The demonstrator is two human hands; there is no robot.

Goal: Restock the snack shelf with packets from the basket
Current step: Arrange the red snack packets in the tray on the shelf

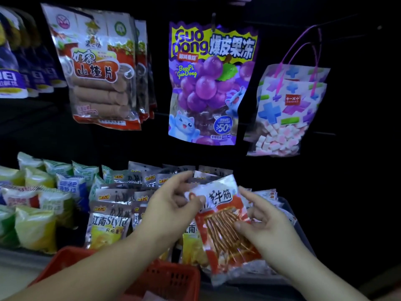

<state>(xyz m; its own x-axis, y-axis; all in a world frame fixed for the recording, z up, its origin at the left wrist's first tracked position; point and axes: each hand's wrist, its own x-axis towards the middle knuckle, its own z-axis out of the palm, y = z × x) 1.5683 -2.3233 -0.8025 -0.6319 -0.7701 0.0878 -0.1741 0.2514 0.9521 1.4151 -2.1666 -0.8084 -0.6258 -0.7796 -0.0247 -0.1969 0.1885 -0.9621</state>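
The red basket (169,276) lies low in the frame, centre; above it the left hand (173,205) pinches the upper corner of the red-and-white packet (223,235), the right hand (260,222) grips its side edge; it is probably best laid flat, label up, onto the like packets (268,195) at right centre.

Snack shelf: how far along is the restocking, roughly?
Partway. Done: rows of packets already fill the shelf. In hand: the left grip and right grip hold one red-and-white strip-snack packet above it, not yet placed. Left: the red basket sits below, its contents mostly hidden, so the remaining count is unclear.
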